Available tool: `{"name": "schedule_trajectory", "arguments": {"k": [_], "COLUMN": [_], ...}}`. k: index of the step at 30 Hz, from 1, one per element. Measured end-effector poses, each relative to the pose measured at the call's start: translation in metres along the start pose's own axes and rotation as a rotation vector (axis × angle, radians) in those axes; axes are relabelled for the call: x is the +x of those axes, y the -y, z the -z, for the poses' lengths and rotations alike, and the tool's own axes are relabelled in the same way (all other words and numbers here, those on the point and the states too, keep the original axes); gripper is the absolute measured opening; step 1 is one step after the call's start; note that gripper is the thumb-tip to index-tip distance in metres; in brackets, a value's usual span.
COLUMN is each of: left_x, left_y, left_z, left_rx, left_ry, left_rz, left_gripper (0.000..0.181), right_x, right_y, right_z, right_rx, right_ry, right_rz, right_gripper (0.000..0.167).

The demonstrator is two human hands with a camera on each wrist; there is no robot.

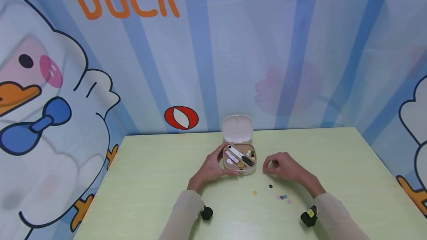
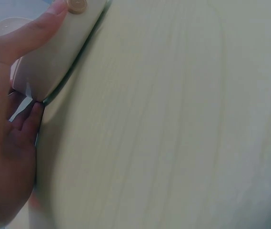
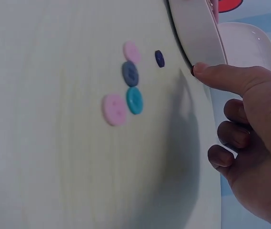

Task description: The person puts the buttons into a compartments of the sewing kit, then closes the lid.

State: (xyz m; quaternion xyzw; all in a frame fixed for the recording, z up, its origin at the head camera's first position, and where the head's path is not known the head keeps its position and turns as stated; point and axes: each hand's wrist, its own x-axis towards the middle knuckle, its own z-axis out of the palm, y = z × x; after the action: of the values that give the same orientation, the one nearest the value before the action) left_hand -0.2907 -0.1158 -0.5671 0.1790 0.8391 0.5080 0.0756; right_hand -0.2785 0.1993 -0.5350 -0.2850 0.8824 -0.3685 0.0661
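My left hand (image 1: pixel 211 164) grips the left side of a small pale sewing box (image 1: pixel 248 172), with the thumb along its front by a round tan clasp (image 2: pixel 77 5). The box's lid (image 1: pixel 238 129) stands raised. In its brown compartments lie a white-and-black pen-like tool (image 1: pixel 239 155), a pink stick (image 1: pixel 231 156), a gold round piece (image 1: pixel 241 165) and several small buttons (image 1: pixel 251 154). Just right of the box, my right hand (image 1: pixel 285 166) pinches a small dark piece (image 3: pixel 192 71), seemingly a button, mostly hidden by the fingertip.
Loose buttons lie on the table (image 1: pixel 150 180) in front of the right hand: a yellow one (image 1: pixel 255 192), a black one (image 1: pixel 270 186), and a cluster with a teal button (image 3: pixel 135 100), a blue-grey button (image 3: pixel 130 73) and pink ones (image 3: pixel 114 109). A printed curtain (image 1: pixel 230 47) hangs behind.
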Motion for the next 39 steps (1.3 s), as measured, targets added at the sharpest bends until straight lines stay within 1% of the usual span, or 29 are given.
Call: {"name": "schedule_trajectory", "arguments": {"k": [5,7,9,13,16,18,25,29,35,39], "left_x": [0.000,0.000,-0.001,-0.001,0.000,0.000,0.000,0.000,0.001,0.000], "left_y": [-0.001,-0.001,-0.002,-0.002,-0.001,-0.001,-0.002,-0.003,0.000,-0.001], "left_z": [0.000,0.000,0.000,0.000,0.000,0.000,0.000,0.001,0.001,0.001], "left_rx": [-0.004,-0.009,-0.008,-0.006,-0.006,-0.009,-0.005,0.003,0.008,0.006], "left_ry": [-0.005,-0.005,-0.003,-0.004,-0.007,-0.008,-0.005,-0.008,-0.011,-0.009], "left_rz": [-0.008,-0.011,-0.011,-0.014,-0.009,-0.008,-0.002,0.005,-0.001,0.008], "left_gripper": [0.115,0.115,0.116,0.117,0.118,0.118,0.117,0.116,0.116,0.116], "right_x": [0.006,0.010,0.013,0.023,0.031,0.037,0.056,0.066,0.075,0.078], "right_y": [0.002,0.003,0.006,0.013,0.018,0.020,0.023,0.023,0.025,0.025], "right_z": [0.007,0.010,0.014,0.018,0.020,0.020,0.014,0.009,0.002,-0.001], "right_rx": [-0.033,-0.047,-0.048,-0.040,-0.039,-0.045,-0.024,-0.012,-0.014,-0.027], "right_ry": [-0.029,-0.041,-0.055,-0.088,-0.099,-0.103,-0.094,-0.075,-0.038,-0.030], "right_rz": [0.006,0.003,0.000,0.008,0.017,0.008,0.005,-0.018,-0.023,-0.025], "right_gripper": [0.007,0.004,0.002,0.006,0.005,0.005,0.005,0.006,0.004,0.004]}}
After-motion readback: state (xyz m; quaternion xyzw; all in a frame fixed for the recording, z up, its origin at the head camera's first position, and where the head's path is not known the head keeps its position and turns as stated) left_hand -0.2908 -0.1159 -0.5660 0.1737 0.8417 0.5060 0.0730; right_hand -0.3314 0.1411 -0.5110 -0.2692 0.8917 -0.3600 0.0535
